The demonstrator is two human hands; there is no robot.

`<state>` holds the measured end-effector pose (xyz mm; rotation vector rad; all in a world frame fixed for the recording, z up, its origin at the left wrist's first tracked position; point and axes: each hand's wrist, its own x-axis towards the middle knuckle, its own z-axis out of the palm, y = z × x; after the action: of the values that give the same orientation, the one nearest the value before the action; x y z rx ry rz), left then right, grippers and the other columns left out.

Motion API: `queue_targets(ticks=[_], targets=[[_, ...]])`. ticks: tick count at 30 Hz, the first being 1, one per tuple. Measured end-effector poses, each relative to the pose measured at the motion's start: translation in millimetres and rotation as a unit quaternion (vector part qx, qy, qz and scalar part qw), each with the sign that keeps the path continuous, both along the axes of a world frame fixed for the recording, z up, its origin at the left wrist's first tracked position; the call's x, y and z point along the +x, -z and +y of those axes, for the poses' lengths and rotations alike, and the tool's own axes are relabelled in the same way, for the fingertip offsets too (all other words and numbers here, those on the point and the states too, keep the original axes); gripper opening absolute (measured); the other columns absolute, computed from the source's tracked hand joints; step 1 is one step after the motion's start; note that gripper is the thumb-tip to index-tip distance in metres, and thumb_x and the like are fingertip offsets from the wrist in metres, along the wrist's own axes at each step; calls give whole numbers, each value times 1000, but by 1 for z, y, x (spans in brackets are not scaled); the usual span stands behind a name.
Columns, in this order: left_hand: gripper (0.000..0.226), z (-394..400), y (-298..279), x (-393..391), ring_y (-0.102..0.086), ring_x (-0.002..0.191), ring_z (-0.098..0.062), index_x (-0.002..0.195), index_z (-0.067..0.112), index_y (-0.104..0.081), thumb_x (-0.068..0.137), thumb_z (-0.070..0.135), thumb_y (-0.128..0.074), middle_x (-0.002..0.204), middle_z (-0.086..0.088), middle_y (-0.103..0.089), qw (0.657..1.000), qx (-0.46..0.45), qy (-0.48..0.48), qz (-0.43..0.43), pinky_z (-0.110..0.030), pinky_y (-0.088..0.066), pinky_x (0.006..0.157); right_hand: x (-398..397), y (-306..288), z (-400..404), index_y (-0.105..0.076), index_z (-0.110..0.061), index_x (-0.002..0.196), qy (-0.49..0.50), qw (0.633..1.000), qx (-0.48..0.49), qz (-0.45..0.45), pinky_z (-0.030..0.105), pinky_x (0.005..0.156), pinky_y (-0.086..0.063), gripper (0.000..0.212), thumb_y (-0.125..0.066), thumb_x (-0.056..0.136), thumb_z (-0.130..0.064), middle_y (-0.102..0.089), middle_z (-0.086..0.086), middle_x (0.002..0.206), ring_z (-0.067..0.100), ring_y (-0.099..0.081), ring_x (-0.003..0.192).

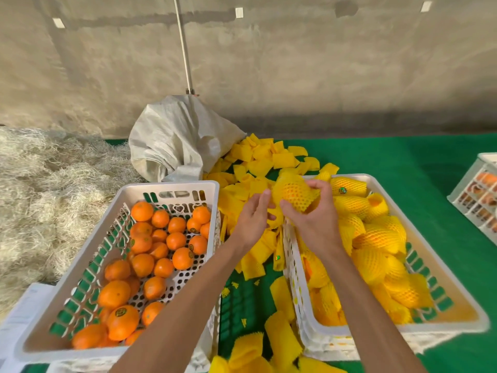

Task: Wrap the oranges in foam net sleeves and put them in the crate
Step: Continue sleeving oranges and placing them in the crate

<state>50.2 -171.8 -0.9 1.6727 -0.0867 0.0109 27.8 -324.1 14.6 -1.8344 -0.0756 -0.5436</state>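
Head view: right hand (313, 211) held a round orange in a yellow foam net sleeve (295, 193) over the white plastic crate's (376, 328) far-left corner; left hand (252, 216) open beside. Crate half-full; many bare oranges (150, 254) left.

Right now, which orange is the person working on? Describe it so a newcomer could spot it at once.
Start at the right-hand white crate full of wrapped fruit. Above its near-left corner, the right hand grips an orange in a yellow net sleeve, with the left hand open beside it. It is the only wrapped orange held in the air; the others lie in the crate.
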Motion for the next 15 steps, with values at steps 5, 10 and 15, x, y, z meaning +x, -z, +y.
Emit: queue_targets(ticks=[5, 10, 15], targets=[[24, -62, -14, -4, -64, 100, -10, 115, 17, -63, 105, 38, -58, 115, 2, -67, 990, 72, 29, -118, -18, -51, 76, 17, -23, -66, -45, -25, 122, 142, 987, -64, -50, 9, 80, -40, 62, -81, 76, -45, -52, -8, 116, 8, -52, 102], [25, -110, 14, -10, -56, 117, -20, 116, 14, -69, 104, 34, -62, 118, -6, -67, 950, 223, 87, -199, -37, -44, 103, 25, 19, -126, -53, -7, 124, 207, 950, -214, 98, 47, 102, -37, 49, -73, 80, -14, -52, 19, 131, 41, -46, 124], [23, -133, 55, -31, -55, 112, -21, 110, 19, -66, 106, 38, -54, 115, -6, -62, 973, 177, 55, -134, -48, -48, 98, 32, 42, -165, -53, -24, 133, 144, 944, -223, 194, 48, 101, -44, 49, -69, 88, -39, -52, 9, 140, 38, -48, 129]])
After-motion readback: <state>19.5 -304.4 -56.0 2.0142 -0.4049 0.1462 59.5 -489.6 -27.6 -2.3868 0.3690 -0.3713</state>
